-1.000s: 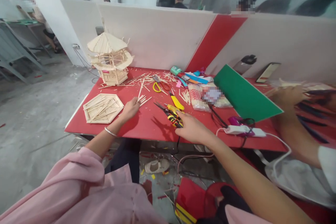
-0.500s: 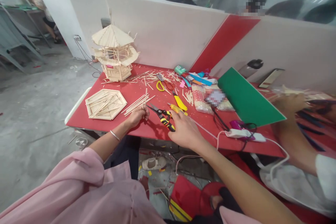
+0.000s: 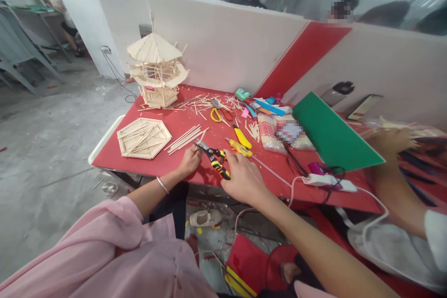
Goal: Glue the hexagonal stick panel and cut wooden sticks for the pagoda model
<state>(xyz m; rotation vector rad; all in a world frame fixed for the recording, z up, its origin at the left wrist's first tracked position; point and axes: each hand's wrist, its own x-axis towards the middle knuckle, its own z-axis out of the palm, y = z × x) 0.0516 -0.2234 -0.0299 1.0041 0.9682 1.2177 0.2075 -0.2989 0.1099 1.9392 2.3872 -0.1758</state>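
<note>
My right hand (image 3: pixel 242 178) grips the black-and-yellow handles of a pair of cutters (image 3: pixel 213 157) just above the red table (image 3: pixel 160 164). The cutter jaws point left towards a thin wooden stick (image 3: pixel 201 136) pinched in my left hand (image 3: pixel 190 159). A loose row of wooden sticks (image 3: pixel 184 138) lies on the table just beyond my left hand. A flat hexagonal stick panel (image 3: pixel 143 137) lies at the table's left end. A stick-built pavilion model (image 3: pixel 157 72) stands at the back left corner.
Yellow-handled scissors (image 3: pixel 218 114), a yellow utility knife (image 3: pixel 242 138), stick packets (image 3: pixel 267 132), a green board (image 3: pixel 331 136) and a white power strip with cables (image 3: pixel 328 181) lie on the table. Another person's arm (image 3: pixel 394 181) works at the right. A white-and-red partition (image 3: pixel 223 51) backs the table.
My left hand drew back from the far sticks to the table's near edge, bringing one stick with it. My right hand closed round the cutters and lifted them towards that stick.
</note>
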